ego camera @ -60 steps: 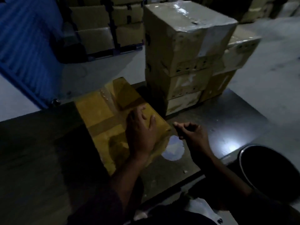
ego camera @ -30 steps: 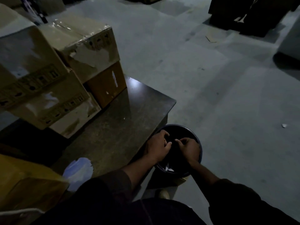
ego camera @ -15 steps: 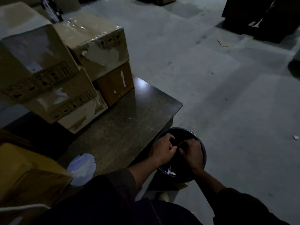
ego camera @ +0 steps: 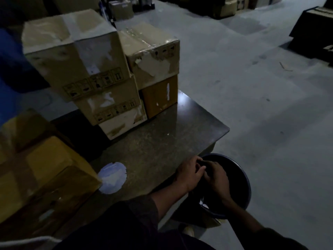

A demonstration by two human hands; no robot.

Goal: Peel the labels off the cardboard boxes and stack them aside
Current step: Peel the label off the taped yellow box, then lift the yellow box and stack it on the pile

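Observation:
My left hand [ego camera: 190, 173] and my right hand [ego camera: 216, 176] are pressed together over a dark round bin [ego camera: 242, 175] beside the table's right corner. Their fingers are curled and touch each other; anything between them is lost in the dark. A pale scrap [ego camera: 202, 202] shows inside the bin. A yellow taped cardboard box [ego camera: 45, 170] sits at the near left of the dark table [ego camera: 162, 138]. At the back of the table stand a tall stack of brown boxes [ego camera: 75, 51] and a shorter stack [ego camera: 153, 51], with torn pale patches on their sides.
A round pale sticker [ego camera: 112, 177] lies on the table between the yellow box and my hands. An orange box [ego camera: 160, 94] forms the base of the shorter stack. A grey concrete floor [ego camera: 261, 105] stretches to the right, with dark cartons [ego camera: 313, 33] far right.
Two seconds ago my left hand lay on the yellow box. Both hands have since gone to the bin and stay there, fingers working together; my view has swung back left.

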